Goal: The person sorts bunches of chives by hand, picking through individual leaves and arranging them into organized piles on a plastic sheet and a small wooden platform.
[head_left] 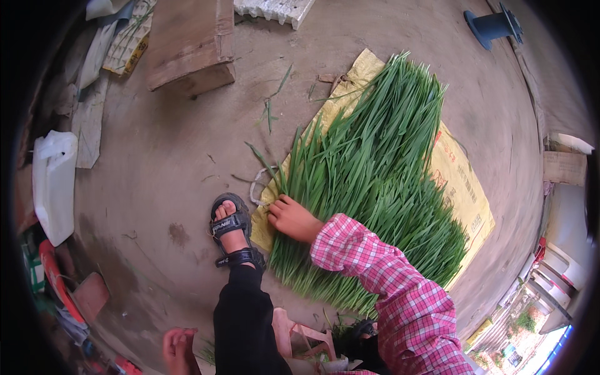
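1 arm [400, 281] over greens [369, 169], R hand [294, 219] curled; L hand [179, 350] half-curled; can't tell grips.

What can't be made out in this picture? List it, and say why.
All in the head view:
Right hand: what lies under its palm, hidden by its back.
Left hand: its forearm, cut off by the lower edge.
Yellow sack: its middle, hidden under green leaves.
Wooden box: far end, beyond the upper edge.

A sandalled foot [232, 224] bars the right hand [291, 219] leftward
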The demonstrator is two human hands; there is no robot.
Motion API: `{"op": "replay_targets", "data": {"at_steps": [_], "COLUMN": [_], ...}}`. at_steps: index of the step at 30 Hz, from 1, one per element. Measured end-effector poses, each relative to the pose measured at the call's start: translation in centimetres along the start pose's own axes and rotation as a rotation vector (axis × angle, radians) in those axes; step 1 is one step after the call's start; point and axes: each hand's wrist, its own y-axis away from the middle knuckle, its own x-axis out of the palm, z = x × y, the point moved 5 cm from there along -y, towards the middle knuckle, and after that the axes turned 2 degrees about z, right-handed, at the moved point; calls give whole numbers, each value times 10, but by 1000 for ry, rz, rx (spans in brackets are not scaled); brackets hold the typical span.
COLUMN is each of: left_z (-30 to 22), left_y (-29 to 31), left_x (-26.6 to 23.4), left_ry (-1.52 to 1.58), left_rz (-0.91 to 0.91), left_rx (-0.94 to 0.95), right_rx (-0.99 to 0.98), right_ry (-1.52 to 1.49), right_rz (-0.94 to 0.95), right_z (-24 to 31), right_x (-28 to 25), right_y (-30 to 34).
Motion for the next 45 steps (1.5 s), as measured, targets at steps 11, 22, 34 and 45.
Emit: {"op": "replay_targets", "data": {"at_steps": [11,22,34,45], "left_z": [-4,-1,-11,-64], "left_y": [-19,-20,3,52], "left_x": [13,10,11,9], "left_ry": [157,-91,15,188], "left_rz": [-139,-95,-70,80], "left_rx": [-152,-74,-7,337], "right_rx": [271,446,356,666], "right_ry": [57,164,194,-72], "right_rz": [36,147,-4,-259], "right_z": [-6,-18,27,144], "right_x": [5,3,-24,-114], "right_y": [18,14,8,133]}}
